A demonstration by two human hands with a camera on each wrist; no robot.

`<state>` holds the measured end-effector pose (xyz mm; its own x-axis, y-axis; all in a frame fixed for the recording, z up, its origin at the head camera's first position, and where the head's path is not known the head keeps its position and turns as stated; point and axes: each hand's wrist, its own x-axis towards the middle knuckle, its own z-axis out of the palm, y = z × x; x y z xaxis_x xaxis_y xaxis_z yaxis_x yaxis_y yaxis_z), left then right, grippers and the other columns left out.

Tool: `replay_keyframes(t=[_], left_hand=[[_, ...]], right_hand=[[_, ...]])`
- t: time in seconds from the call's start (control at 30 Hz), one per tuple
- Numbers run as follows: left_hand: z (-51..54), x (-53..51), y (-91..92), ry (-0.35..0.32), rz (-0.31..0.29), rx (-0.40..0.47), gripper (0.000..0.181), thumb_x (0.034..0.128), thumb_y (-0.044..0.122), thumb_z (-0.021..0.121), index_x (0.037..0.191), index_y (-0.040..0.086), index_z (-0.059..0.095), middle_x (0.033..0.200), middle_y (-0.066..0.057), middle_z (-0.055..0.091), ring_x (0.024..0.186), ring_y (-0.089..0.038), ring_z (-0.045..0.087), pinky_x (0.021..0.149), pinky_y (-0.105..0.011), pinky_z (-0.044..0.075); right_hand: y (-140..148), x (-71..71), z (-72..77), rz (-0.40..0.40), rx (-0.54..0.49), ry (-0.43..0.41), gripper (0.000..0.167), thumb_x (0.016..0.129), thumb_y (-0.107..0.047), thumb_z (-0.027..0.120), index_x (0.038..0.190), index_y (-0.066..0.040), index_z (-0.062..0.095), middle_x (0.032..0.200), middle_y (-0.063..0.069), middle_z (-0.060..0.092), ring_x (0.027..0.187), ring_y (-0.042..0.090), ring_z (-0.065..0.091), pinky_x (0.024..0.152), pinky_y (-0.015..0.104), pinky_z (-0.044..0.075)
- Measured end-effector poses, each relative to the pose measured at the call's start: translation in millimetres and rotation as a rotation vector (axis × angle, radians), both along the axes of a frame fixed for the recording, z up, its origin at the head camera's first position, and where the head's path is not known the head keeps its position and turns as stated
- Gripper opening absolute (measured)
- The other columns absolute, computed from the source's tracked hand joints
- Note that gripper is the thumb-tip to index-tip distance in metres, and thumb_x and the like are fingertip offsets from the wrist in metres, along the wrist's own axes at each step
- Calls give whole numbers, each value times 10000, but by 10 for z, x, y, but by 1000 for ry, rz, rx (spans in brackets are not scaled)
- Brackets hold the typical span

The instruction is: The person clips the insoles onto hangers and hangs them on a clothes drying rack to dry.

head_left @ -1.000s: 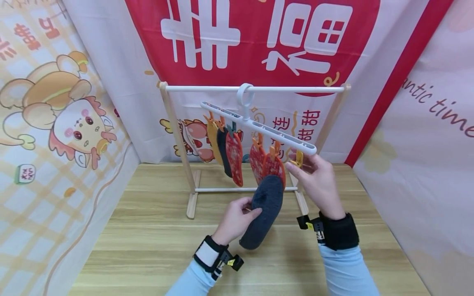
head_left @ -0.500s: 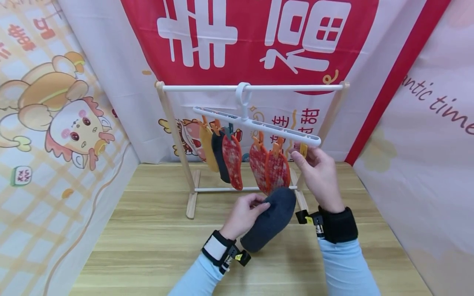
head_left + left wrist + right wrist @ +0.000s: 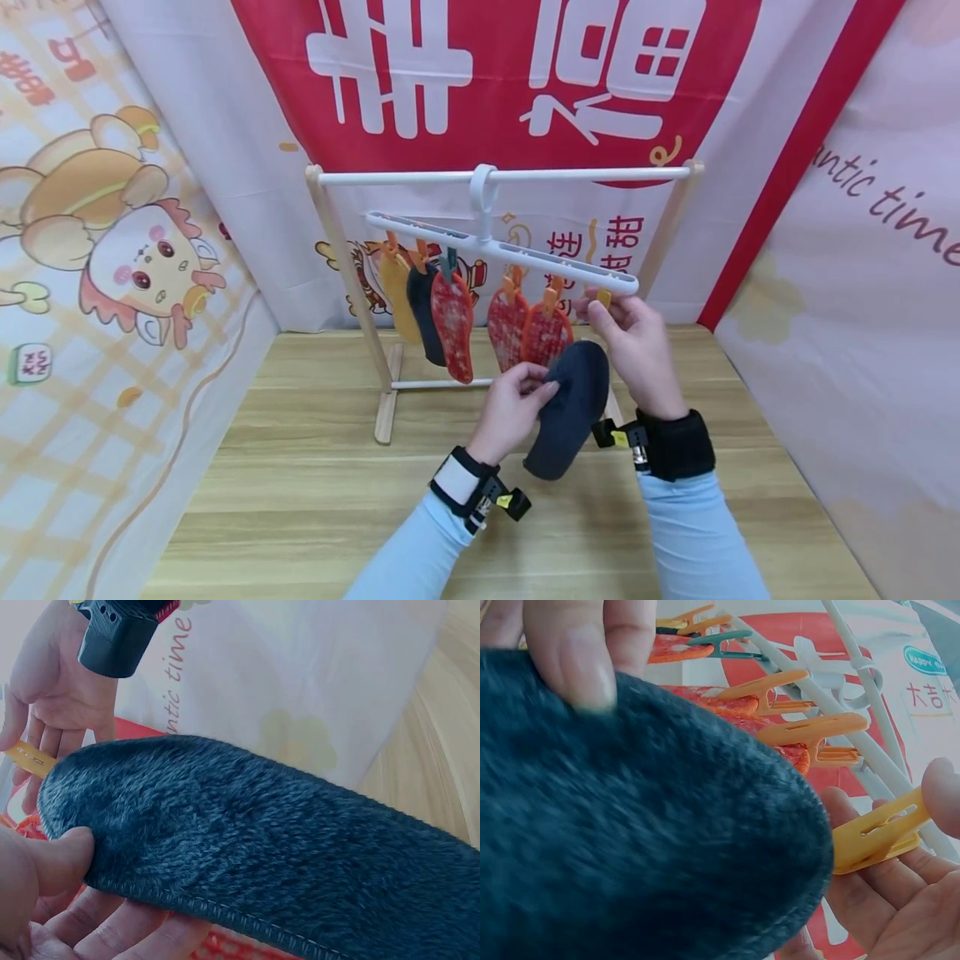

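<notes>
My left hand pinches a dark, fuzzy shoe insole by its edge, thumb on the pile and fingers behind. The insole's rounded end points up toward my right hand. That hand pinches a yellow clothespin at the right end of a white hanger. In the right wrist view the insole's tip lies close against the clothespin's nose; whether it sits between the clothespin's jaws I cannot tell. Left along the hanger, orange clothespins and a green clothespin hold red patterned insoles, a dark one and a yellow one.
The hanger's ring hooks over the white top bar of a wooden-legged rack. The rack stands on a wood-grain table. Printed cloth walls the left, back and right sides.
My left hand has carried the insole up and to the right, closer to the yellow clothespin. The hanger has swung slightly, its left end moving left. My right hand still pinches the clothespin.
</notes>
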<state>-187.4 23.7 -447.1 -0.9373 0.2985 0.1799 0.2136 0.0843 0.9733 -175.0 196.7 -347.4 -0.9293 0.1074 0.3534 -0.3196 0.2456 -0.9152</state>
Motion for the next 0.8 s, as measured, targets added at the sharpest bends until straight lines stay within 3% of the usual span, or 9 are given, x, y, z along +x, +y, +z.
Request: replay_keyframes(t=[0.23, 0.47, 0.63, 0.8], left_hand=[[42, -35, 67, 2, 31, 23, 117, 956, 161, 680, 1030, 70, 680, 838, -27, 703, 668, -129, 619, 568, -257, 510], [48, -63, 90, -84, 23, 31, 103, 967, 175, 663, 1053, 121, 677, 824, -19, 706, 523, -172, 553, 476, -332, 537], [71, -89, 151, -50, 44, 27, 121, 963, 203, 672, 1055, 126, 683, 859, 8, 717, 612, -147, 596, 535, -299, 524], [103, -101, 206, -36, 49, 49, 120, 963, 200, 669, 1048, 117, 683, 843, 3, 715, 594, -167, 584, 511, -272, 496]], right_hand=[[30, -41, -33, 21, -60, -16, 432, 1025, -349, 516, 1300, -22, 583, 1186, 136, 674, 1109, 215, 613, 1028, 395, 438], [38, -80, -43, 14, -104, -16, 447, 1033, -349, 473, 1251, 26, 579, 1161, 160, 677, 1133, 226, 587, 1090, 470, 354], [37, -98, -37, 22, -113, -19, 457, 1039, -330, 455, 1248, 62, 561, 1164, 182, 670, 1128, 231, 599, 1091, 454, 362], [45, -106, -43, 38, -135, -31, 400, 1039, -322, 458, 1226, 12, 573, 1174, 182, 658, 1121, 237, 599, 1094, 452, 353]])
